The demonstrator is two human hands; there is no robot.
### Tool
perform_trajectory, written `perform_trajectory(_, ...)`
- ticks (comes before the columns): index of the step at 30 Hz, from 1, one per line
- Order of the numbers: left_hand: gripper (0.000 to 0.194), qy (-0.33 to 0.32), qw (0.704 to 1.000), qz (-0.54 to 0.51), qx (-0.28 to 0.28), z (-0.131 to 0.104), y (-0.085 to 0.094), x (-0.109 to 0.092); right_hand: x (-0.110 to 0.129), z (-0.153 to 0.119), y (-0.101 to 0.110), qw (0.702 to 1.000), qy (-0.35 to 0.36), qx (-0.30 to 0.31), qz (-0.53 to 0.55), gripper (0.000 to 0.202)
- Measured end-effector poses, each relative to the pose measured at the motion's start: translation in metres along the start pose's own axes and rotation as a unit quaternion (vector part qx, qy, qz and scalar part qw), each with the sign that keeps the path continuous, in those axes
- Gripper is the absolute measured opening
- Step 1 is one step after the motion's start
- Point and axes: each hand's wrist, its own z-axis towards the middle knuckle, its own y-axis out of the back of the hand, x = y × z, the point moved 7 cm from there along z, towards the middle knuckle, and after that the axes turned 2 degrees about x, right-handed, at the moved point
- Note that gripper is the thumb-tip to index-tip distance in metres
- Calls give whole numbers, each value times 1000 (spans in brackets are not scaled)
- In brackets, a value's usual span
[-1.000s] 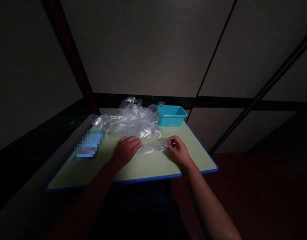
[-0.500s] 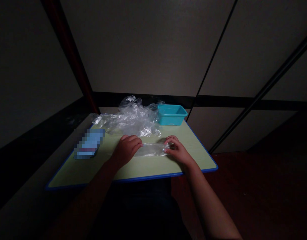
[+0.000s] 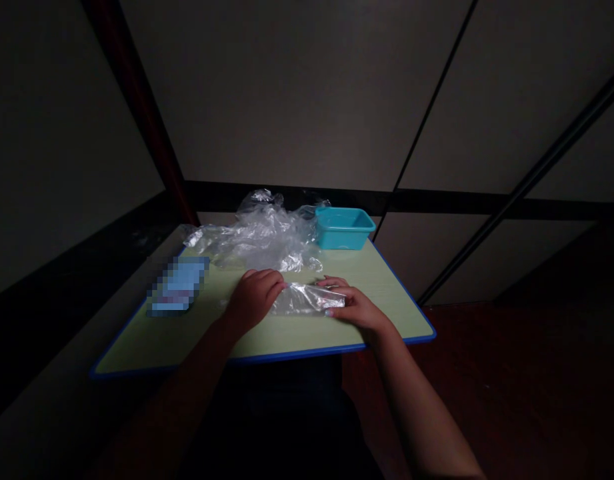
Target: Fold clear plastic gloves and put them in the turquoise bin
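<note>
A flat strip of clear plastic (image 3: 304,300) lies across the front half of the pale green table (image 3: 287,339), between my two hands. My left hand (image 3: 257,299) is closed on its left end, thumb and fingers pressed together. At the right end is my right hand (image 3: 351,304), its fingers apart, with the thumb on the lower edge of the plastic and the other fingers over its upper part. Behind my hands spreads a large crumpled heap of clear plastic (image 3: 267,233).
A turquoise basket (image 3: 344,235) stands at the back right of the table, touching the crumpled heap. On the left lies a blurred, light blue flat object (image 3: 177,287). The table has a blue edge, and a panelled wall rises behind it.
The fingers of my right hand have spread from their pinch on the strip's right end. The right part of the plastic looks wider and more wrinkled. My left hand has barely moved.
</note>
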Motion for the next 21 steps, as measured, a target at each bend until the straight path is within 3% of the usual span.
perform_trajectory(5,23,27,1000,-5,-12,-1,5,6,1,0,-1,1000,-18,11,15,31)
perform_trajectory(10,23,49,999,-14,-7,-3,5,13,7,0,1,998,6,-8,55,21)
perform_trajectory(21,21,119,992,-50,8,-2,1,16,6,-3,5,990,18,-39,131,28)
